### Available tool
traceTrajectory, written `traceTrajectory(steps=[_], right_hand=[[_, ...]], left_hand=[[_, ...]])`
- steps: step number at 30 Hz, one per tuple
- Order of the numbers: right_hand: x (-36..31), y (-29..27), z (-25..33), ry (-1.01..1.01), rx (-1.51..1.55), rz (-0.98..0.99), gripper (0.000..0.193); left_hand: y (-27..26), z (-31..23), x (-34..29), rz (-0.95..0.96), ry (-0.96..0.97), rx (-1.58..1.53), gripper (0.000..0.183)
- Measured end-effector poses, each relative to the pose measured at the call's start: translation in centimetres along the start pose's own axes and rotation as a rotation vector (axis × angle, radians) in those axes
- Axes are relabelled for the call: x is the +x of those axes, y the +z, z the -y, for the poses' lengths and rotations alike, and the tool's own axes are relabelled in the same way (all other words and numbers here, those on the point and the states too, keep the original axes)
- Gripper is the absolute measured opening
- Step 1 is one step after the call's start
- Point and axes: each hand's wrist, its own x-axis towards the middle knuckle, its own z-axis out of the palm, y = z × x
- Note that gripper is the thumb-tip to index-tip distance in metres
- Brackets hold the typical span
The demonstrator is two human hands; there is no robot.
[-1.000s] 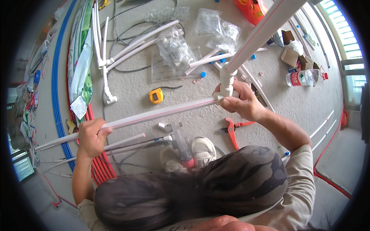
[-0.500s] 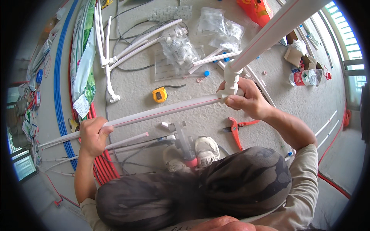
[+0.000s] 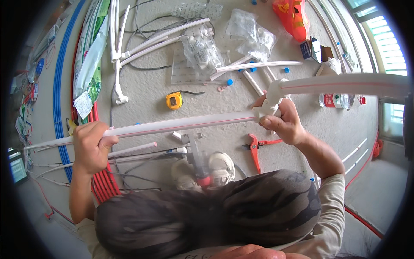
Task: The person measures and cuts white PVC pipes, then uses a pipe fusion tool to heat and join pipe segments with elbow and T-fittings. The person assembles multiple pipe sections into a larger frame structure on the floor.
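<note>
My left hand (image 3: 91,144) is wrapped round a long white plastic pipe (image 3: 181,122) with a red stripe, which lies level across my knees' front. At its right end my right hand (image 3: 284,123) grips the white pipe fitting (image 3: 271,103), thumb across its lower side. From that fitting a second white pipe (image 3: 345,84), also red-striped, runs off to the right. Between my shoes, beneath the long pipe, stands a tool with a grey upper part and a red base (image 3: 199,168); its kind is unclear. A red pipe cutter (image 3: 255,153) lies open on the floor below my right hand.
A yellow tape measure (image 3: 174,100) lies beyond the pipe. Farther off are plastic bags of fittings (image 3: 202,54), loose white pipes (image 3: 258,64) and a joined pipe piece (image 3: 118,77). Blue pipes (image 3: 60,99) and red pipes (image 3: 105,183) run along the left. A water bottle (image 3: 338,101) lies right.
The second pipe has swung from pointing up and away to pointing right, as my right hand turned the fitting. My left hand still holds the long pipe and has shifted slightly left in view.
</note>
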Motion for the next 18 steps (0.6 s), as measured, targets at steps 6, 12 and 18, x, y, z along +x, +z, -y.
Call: traceTrajectory(steps=[6,12,18], right_hand=[[-1.1,0.3,0.1,-0.070,-0.061,-0.027,0.041],[-1.5,1.1,-0.5,-0.075,-0.058,-0.111,0.060],[-0.3,0.8,-1.0,-0.073,-0.057,-0.050,0.043]], left_hand=[[-1.5,-1.5,0.0,-0.047,0.052,0.092,0.045],[-2.2,-2.1,0.1,-0.060,0.076,0.127,0.044],[-2.6,-1.0,0.5,-0.007,0.055,0.115,0.042]])
